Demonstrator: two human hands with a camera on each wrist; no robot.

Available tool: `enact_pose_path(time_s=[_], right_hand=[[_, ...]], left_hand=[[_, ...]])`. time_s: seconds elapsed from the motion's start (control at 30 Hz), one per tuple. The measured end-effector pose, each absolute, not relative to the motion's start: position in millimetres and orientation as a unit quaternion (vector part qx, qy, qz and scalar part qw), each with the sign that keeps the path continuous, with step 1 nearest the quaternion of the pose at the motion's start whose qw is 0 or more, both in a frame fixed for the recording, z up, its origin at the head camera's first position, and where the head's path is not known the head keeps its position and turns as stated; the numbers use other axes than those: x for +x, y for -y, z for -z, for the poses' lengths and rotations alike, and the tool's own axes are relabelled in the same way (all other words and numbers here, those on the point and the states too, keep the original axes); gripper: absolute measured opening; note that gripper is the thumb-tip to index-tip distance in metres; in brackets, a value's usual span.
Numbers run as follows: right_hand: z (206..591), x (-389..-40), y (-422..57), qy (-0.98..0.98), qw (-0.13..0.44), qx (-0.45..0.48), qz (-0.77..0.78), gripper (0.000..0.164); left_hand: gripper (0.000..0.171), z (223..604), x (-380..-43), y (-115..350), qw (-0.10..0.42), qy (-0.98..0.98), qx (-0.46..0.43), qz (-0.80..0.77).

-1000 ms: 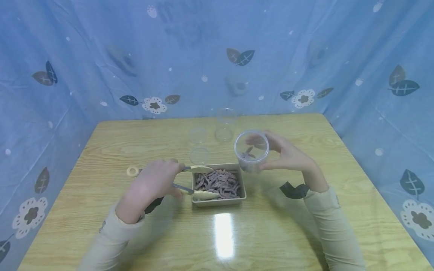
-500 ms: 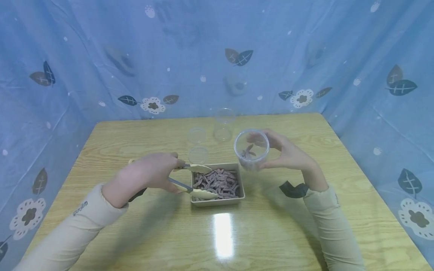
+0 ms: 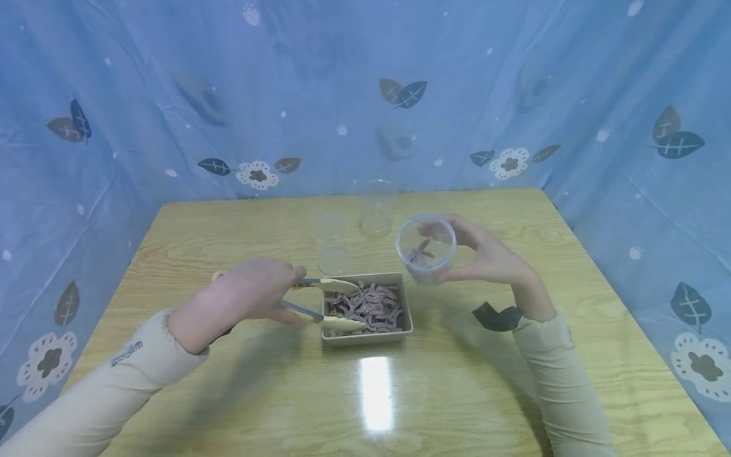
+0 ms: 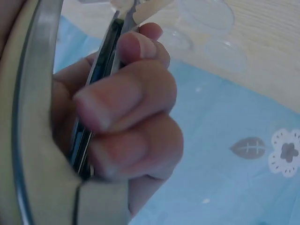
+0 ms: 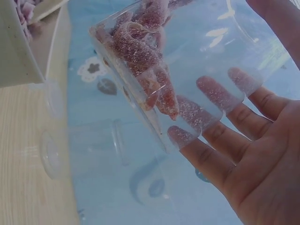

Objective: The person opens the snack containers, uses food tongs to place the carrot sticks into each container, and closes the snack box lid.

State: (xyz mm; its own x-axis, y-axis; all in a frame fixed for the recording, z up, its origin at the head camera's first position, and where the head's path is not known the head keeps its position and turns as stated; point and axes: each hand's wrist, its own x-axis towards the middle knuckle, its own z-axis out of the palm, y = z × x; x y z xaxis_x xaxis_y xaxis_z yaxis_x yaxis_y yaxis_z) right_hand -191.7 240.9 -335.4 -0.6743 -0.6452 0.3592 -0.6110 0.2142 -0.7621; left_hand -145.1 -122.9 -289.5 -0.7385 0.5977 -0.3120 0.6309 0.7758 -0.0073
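Note:
In the head view my left hand (image 3: 242, 293) grips a pair of tongs (image 3: 342, 324) with cream tips. Their two arms stand apart over a beige rectangular box (image 3: 365, 341) of sugar-dusted, purplish strips (image 3: 375, 308); nothing shows pinched between them. Curled fingers (image 4: 131, 101) wrap the tongs' metal handle in the left wrist view. To the right of the box, my right hand (image 3: 497, 257) holds a clear plastic cup (image 3: 399, 251), fingers and thumb around its side. The cup is tilted in the right wrist view, and several reddish strips (image 5: 140, 51) lie inside it.
Behind the box, two clear round lids (image 3: 334, 259) lie on the wooden table (image 3: 485, 393). A second clear cup (image 3: 377, 212) stands near the back edge. Blue patterned cloth (image 3: 337, 95) hangs behind and at both sides.
My left wrist and forearm have swung out to the left, while the tongs' tips stay over the box. The right hand and cup have hardly moved.

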Motion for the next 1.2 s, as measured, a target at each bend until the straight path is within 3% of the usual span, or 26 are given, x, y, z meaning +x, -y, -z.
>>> enact_pose_path(time_s=[0.17, 0.4, 0.87, 1.2], right_hand=[[333, -191, -242, -0.782, 0.011, -0.395, 0.482, 0.084], [334, -192, -242, -0.785, 0.005, -0.401, 0.473, 0.085], [308, -173, -235, -0.829, -0.019, -0.380, 0.411, 0.078], [317, -181, -251, -0.851, -0.023, -0.375, 0.368, 0.077]], left_hand=[[0.043, 294, -147, 124, 0.108, -0.928, 0.351, 0.057], [0.037, 300, -145, 132, 0.064, -0.926, 0.369, 0.049], [0.035, 305, -144, 141, 0.048, -0.929, 0.366, 0.023], [0.034, 307, -143, 146, 0.030, -0.931, 0.363, -0.001]])
